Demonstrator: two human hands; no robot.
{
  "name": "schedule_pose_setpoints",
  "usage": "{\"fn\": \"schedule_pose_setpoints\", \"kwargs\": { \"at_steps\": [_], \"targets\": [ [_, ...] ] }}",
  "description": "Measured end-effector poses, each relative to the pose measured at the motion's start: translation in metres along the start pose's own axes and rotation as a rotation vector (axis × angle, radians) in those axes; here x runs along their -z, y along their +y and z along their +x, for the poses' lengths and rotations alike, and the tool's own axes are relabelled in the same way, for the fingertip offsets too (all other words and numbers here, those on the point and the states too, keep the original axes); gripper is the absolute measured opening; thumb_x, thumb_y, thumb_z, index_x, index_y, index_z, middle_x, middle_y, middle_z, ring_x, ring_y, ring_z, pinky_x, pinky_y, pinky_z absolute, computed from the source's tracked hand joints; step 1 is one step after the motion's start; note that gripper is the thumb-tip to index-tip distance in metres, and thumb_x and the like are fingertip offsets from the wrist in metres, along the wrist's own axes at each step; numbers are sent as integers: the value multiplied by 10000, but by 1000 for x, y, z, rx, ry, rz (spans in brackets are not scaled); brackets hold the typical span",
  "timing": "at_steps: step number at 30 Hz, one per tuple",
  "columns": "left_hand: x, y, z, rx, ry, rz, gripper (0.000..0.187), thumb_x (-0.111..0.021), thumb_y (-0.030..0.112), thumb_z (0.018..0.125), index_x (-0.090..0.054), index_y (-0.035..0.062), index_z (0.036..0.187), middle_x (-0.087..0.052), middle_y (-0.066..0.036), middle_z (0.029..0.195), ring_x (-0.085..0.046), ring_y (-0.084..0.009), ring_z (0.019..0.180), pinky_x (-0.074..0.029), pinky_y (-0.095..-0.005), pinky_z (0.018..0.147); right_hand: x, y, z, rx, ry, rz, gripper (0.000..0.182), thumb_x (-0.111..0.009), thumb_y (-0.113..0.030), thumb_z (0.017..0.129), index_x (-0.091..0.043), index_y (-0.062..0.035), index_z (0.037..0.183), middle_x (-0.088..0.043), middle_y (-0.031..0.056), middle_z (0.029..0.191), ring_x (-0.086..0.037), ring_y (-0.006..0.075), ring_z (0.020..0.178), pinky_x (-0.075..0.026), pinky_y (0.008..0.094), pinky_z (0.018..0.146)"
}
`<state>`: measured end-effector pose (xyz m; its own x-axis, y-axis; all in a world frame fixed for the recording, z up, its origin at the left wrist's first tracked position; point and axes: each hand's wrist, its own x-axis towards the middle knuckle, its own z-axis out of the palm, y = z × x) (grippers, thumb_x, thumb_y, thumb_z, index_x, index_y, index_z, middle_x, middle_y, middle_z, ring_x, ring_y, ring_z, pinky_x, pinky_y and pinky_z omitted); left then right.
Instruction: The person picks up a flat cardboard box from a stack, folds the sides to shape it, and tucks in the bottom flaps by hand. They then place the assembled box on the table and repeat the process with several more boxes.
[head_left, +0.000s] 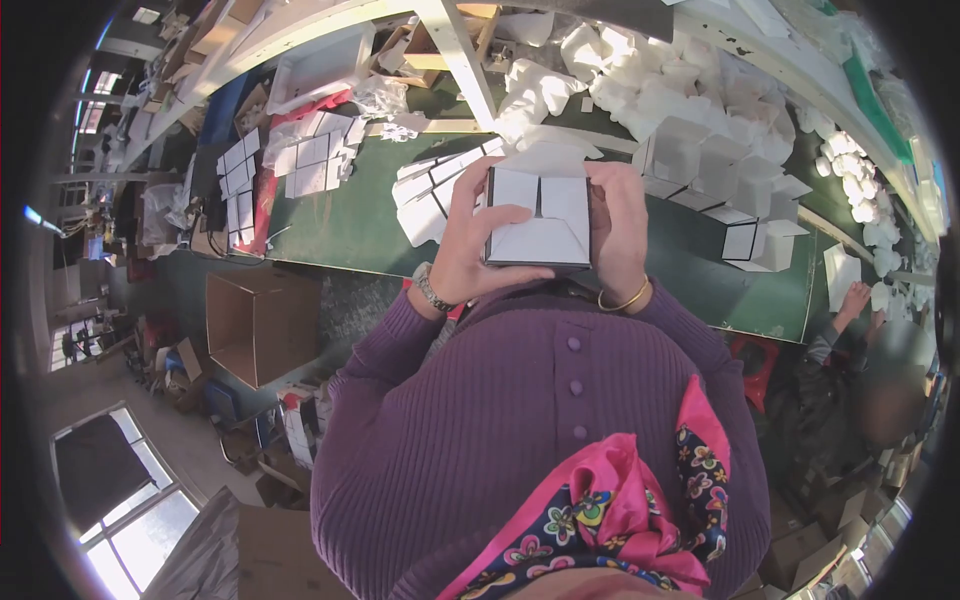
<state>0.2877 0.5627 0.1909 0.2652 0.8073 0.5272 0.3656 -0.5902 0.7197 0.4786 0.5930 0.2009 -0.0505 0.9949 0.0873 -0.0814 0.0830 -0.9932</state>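
Note:
Between my two hands, in front of my chest, is a small square box [541, 242] with white flaps folded inward and dark edges. My left hand [467, 235] is closed around its left side, the thumb lying on the flaps. My right hand [621, 222] grips the right side, its fingers partly hidden behind the box. A white flap stands up at the box's far edge. Just left of it, a row of white boxes with black edges [425, 200] lies on the green table [340, 225].
Open white boxes [690, 165] stand in a row at the right, with crumpled white wrapping [640, 75] behind. More white boxes [318, 155] lie at the left. A cardboard box [262, 325] is on the floor. Another person's hand [855, 297] shows at far right.

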Motion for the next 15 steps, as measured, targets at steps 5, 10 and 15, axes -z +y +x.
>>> {"fn": "schedule_pose_setpoints", "kwargs": {
  "at_steps": [5,10,15],
  "targets": [
    [18,17,4,-175,-200,42,481,-722,506,853,-628,145,1156,-363,-286,1407,-403,-421,1282,-370,-537,1034,41,-49,12,-328,-474,63,287,-573,-201,958,-633,-96,1218,-578,4,1265,-518,132,1054,-386,279,902],
    [10,18,2,4,-303,-79,936,-816,474,749,-308,170,1475,-353,-230,1484,-408,-380,1325,-357,-509,1049,53,-42,-8,15,-630,-344,481,-752,-273,885,-623,-189,1341,-655,4,1201,-532,139,986,-426,260,807],
    [-1,10,-14,190,-309,47,1219,-831,649,619,-288,8,1502,-404,-191,1487,-452,-351,1298,-393,-483,1058,53,-28,-13,-2,-567,-445,499,-785,-286,859,-646,-159,1321,-681,-21,1052,-494,140,914,-430,250,838]
  ]
}}
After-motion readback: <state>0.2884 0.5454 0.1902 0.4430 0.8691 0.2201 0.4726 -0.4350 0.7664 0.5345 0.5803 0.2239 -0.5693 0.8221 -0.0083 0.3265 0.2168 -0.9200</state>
